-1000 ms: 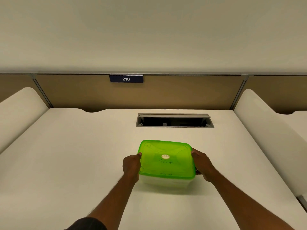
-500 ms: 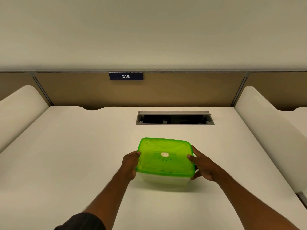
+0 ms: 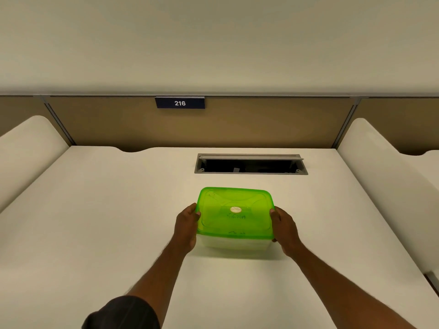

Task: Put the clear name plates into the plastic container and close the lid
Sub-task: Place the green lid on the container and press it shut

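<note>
A translucent plastic container (image 3: 234, 246) stands on the white desk (image 3: 95, 222), covered by a bright green lid (image 3: 234, 213) with a small round sticker and handwriting on top. My left hand (image 3: 186, 227) grips the container's left side, thumb at the lid's edge. My right hand (image 3: 285, 226) grips the right side the same way. The lid sits flat over the whole rim. No clear name plates show outside the box; what is inside cannot be made out.
An open cable hatch (image 3: 250, 164) is cut into the desk behind the container. A tan partition with a blue "216" sign (image 3: 179, 103) closes the back. Curved white dividers (image 3: 28, 143) (image 3: 380, 162) rise on both sides.
The right hand has closed in from an open-fingered hold to a firm grip on the container's right side. The left hand and the container have barely shifted.
</note>
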A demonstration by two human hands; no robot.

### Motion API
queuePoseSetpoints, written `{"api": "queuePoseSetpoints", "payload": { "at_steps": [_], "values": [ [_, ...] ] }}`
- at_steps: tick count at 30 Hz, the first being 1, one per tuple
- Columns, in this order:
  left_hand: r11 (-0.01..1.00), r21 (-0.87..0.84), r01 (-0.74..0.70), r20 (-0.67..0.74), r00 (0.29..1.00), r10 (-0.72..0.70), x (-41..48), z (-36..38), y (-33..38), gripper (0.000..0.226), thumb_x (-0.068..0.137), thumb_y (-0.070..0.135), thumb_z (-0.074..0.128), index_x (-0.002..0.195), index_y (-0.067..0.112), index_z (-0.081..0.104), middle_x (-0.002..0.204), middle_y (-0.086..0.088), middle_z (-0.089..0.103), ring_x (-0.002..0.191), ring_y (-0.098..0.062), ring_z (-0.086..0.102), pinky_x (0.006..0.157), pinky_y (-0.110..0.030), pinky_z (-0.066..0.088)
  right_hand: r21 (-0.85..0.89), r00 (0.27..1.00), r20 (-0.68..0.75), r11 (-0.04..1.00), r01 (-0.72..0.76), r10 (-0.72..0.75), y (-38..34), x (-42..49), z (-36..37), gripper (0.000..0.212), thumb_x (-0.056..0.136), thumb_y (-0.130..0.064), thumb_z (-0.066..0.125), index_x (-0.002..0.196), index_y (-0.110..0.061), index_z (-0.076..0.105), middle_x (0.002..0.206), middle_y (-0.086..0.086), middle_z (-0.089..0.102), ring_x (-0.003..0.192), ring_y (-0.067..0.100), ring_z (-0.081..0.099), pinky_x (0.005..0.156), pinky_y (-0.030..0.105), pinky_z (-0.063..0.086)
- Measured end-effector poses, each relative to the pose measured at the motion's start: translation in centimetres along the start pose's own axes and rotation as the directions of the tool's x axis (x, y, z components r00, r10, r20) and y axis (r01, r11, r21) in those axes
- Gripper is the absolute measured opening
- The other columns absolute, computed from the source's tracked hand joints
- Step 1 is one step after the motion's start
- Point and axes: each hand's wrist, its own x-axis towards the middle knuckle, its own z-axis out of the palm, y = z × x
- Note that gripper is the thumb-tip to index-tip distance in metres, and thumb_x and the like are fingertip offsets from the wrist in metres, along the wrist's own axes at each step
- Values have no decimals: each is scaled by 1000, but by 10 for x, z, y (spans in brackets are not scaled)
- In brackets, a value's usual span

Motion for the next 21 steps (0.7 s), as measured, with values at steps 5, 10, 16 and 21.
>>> {"api": "queuePoseSetpoints", "payload": {
  "at_steps": [5, 10, 16, 21],
  "values": [
    [821, 530, -215, 24, 971, 238, -8, 3, -5, 32, 99, 7, 36, 117, 12, 61, 107, -9, 67, 99, -30, 60, 84, -36, 46, -138, 996, -14, 987, 86, -89, 2, 1, 1, 30, 101, -29, 38, 109, -8, 59, 86, 10, 61, 75, 28, 59, 61, 45, 57],
    [643, 764, 51, -181, 974, 138, -25, 8, -14, 60, 98, 55, 23, 94, 6, 59, 97, -18, 66, 90, -40, 65, 76, -41, 55, -153, 996, -15, 985, 79, -83, 3, 3, 2, 31, 101, -31, 39, 111, -9, 58, 90, 12, 62, 78, 31, 61, 58, 45, 58],
    [727, 677, 114, -215, 976, 47, -31, 8, -7, 67, 93, 64, 19, 84, 9, 55, 74, -4, 52, 48, -29, 64, 41, -32, 55, -136, 996, -23, 987, 85, -88, 4, 2, 2, 30, 101, -31, 39, 108, -8, 58, 89, 15, 62, 77, 31, 61, 55, 44, 58],
    [735, 675, 62, -181, 980, 84, -27, 4, -10, 65, 97, 58, 25, 88, 5, 61, 83, -12, 59, 44, -27, 65, 43, -36, 56, -127, 997, -20, 989, 74, -77, 6, 5, 3, 30, 101, -32, 39, 107, -10, 58, 85, 12, 60, 67, 22, 58, 45, 34, 52]
  ]
}}
